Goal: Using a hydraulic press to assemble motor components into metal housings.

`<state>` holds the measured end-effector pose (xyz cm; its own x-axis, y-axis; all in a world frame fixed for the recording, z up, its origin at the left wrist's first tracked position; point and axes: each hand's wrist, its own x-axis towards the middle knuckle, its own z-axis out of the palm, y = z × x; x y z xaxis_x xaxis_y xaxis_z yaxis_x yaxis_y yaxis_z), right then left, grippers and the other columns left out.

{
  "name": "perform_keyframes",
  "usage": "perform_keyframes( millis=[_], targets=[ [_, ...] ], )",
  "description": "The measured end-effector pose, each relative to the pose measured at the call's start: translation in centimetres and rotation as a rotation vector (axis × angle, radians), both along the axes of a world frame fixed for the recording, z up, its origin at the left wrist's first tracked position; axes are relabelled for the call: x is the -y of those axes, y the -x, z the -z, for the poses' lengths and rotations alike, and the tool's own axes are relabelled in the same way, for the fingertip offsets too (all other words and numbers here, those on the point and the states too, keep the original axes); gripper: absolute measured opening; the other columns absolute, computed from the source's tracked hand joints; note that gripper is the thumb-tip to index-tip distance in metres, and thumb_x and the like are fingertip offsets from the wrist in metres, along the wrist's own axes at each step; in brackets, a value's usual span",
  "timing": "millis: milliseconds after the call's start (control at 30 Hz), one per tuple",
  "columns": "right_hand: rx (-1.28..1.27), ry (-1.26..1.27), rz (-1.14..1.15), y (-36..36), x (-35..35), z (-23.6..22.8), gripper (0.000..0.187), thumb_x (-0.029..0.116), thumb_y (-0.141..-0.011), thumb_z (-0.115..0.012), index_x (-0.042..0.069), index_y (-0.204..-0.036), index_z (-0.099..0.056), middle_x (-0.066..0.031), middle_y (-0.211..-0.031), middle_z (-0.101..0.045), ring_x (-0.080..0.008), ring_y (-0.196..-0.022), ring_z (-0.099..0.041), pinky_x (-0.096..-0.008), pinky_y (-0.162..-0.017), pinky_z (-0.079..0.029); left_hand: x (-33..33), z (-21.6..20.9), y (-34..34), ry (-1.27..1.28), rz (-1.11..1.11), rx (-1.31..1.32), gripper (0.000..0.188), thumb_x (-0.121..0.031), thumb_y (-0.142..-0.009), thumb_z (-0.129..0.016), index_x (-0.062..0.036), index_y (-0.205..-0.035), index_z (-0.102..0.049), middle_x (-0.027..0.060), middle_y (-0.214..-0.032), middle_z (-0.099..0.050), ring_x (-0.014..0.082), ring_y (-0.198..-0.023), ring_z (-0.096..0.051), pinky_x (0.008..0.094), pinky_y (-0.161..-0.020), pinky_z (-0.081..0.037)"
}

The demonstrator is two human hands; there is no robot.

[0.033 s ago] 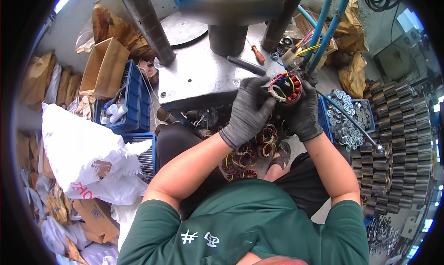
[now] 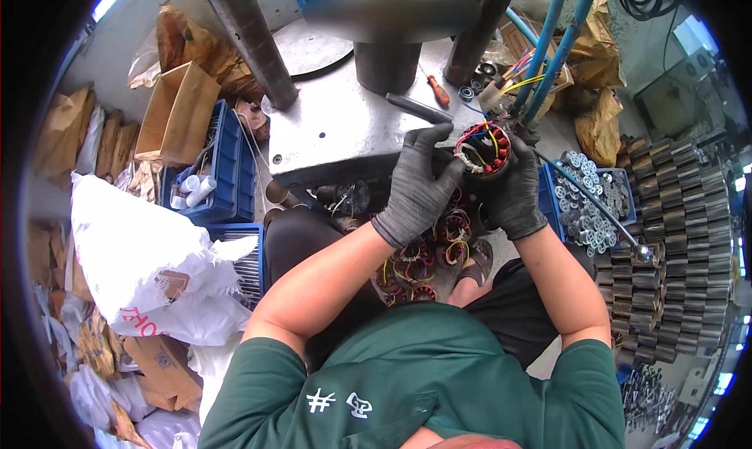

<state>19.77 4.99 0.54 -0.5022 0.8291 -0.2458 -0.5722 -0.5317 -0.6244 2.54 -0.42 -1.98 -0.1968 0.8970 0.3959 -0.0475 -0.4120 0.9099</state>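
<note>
A round motor stator (image 2: 499, 164) with red windings and red, yellow and blue lead wires is held up just off the near right edge of the metal press table. My right hand (image 2: 517, 194), in a dark grey knitted glove, is closed round its right side and underside. My left hand (image 2: 419, 187), gloved alike, is at its left side. Its thumb tip reaches the stator's white-bound rim, and the forefinger stretches away from the thumb, apart from the wires. Below, several more wound stators (image 2: 415, 259) lie on the floor between my legs.
On the press table (image 2: 337, 128) lie an orange-handled screwdriver (image 2: 439, 91) and a dark metal rod (image 2: 419, 108). A ball-ended lever (image 2: 642, 252) slants past my right hand. Blue crates (image 2: 227, 167) stand left; metal parts (image 2: 583, 198) and stacked cylinders (image 2: 674, 238) are right.
My left forefinger has lifted away from the stator's wires, opening the space between it and the thumb. The right hand keeps its hold in nearly the same place.
</note>
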Motion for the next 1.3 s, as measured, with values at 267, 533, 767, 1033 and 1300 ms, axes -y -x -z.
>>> perform_keyframes(
  millis=[267,533,767,1033,1300],
  targets=[
    [0.038,-0.095,0.043,1.0,0.9,0.3,0.047,0.038,-0.097,-0.065,0.012,-0.136,-0.058,-0.0092,-0.125,-0.068,-0.0235,-0.112,-0.068,-0.046,-0.094,-0.059,-1.9,1.4,0.9,0.081,-0.14,-0.389,0.032,-0.008,-0.086,-0.074,-0.0001,-0.117,-0.07,0.0183,-0.104,-0.065,0.0298,-0.089,-0.072,0.0405,-0.082,-0.058],
    [-0.003,-0.073,-0.043,0.6,0.7,0.3,0.049,0.033,-0.095,-0.069,0.011,-0.137,-0.056,-0.0091,-0.124,-0.067,-0.0236,-0.112,-0.067,-0.0443,-0.093,-0.059,-2.1,1.8,1.2,-0.018,-0.047,-0.365,0.02,0.0,-0.088,-0.067,-0.0016,-0.107,-0.072,0.0174,-0.106,-0.063,0.0342,-0.096,-0.067,0.0418,-0.086,-0.056],
    [0.105,-0.149,0.028,0.0,1.3,0.6,0.068,0.008,-0.088,-0.076,0.008,-0.151,-0.05,-0.0118,-0.128,-0.068,-0.0245,-0.111,-0.069,-0.0406,-0.098,-0.058,-1.4,0.6,1.6,-0.13,-0.051,-0.564,0.019,0.0,-0.089,-0.071,-0.0036,-0.108,-0.072,0.0141,-0.106,-0.061,0.0291,-0.096,-0.066,0.0395,-0.086,-0.055],
    [0.134,-0.29,0.01,-0.3,1.0,1.0,0.08,-0.002,-0.081,-0.079,0.007,-0.155,-0.047,-0.0109,-0.131,-0.066,-0.022,-0.114,-0.067,-0.037,-0.101,-0.057,-1.3,0.4,0.7,0.227,0.0,-0.16,0.054,-0.012,-0.087,-0.083,-0.0022,-0.134,-0.058,0.011,-0.113,-0.067,0.0175,-0.1,-0.067,0.0349,-0.089,-0.058],
    [0.448,-0.519,-0.034,0.2,2.0,1.7,0.09,0.009,-0.081,-0.09,0.007,-0.158,-0.043,-0.0104,-0.136,-0.064,-0.0162,-0.119,-0.062,-0.0327,-0.104,-0.053,-2.5,1.7,0.8,0.353,-0.014,-0.368,0.048,-0.013,-0.081,-0.082,0.0013,-0.124,-0.063,0.0144,-0.108,-0.071,0.0205,-0.1,-0.069,0.0367,-0.092,-0.057]
  ],
)
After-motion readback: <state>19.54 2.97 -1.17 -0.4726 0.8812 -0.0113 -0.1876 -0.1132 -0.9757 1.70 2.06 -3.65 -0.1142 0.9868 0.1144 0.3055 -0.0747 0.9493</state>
